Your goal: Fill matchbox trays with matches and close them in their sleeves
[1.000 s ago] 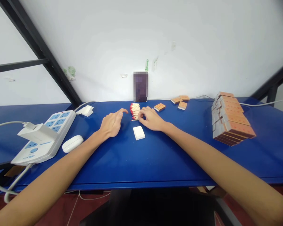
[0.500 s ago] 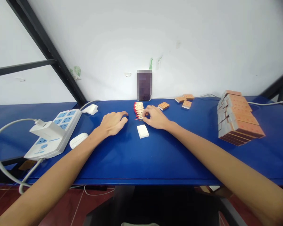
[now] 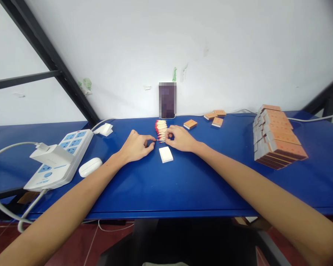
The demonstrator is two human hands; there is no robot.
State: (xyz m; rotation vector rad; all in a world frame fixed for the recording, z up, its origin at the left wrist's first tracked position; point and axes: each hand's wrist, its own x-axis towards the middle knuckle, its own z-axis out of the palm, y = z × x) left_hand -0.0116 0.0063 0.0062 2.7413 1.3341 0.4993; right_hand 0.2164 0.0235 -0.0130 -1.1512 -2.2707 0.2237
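Note:
A row of red-headed matchsticks (image 3: 161, 127) lies on the blue table, heads to the left. My right hand (image 3: 180, 138) is at the row's right side, thumb and forefinger pinched at the plain end of the nearest matchstick (image 3: 161, 140). From the left, my left hand (image 3: 137, 146) has its thumb and forefinger tips close to that matchstick's red head, a small gap showing between them. Just in front of the row lies a small white matchbox tray (image 3: 165, 154), apart from both hands; its contents cannot be made out.
Several orange matchboxes (image 3: 190, 124) lie at the back right. A large stack of matchboxes (image 3: 280, 136) stands farther right. A phone-like device (image 3: 167, 100) leans on the wall. To the left are a power strip (image 3: 63, 159), a white rounded case (image 3: 90, 167) and white pieces (image 3: 104, 129).
My left hand has moved right to the red head of the nearest matchstick, its thumb and forefinger drawing closer together. My right hand stays by the row. The view has shifted slightly.

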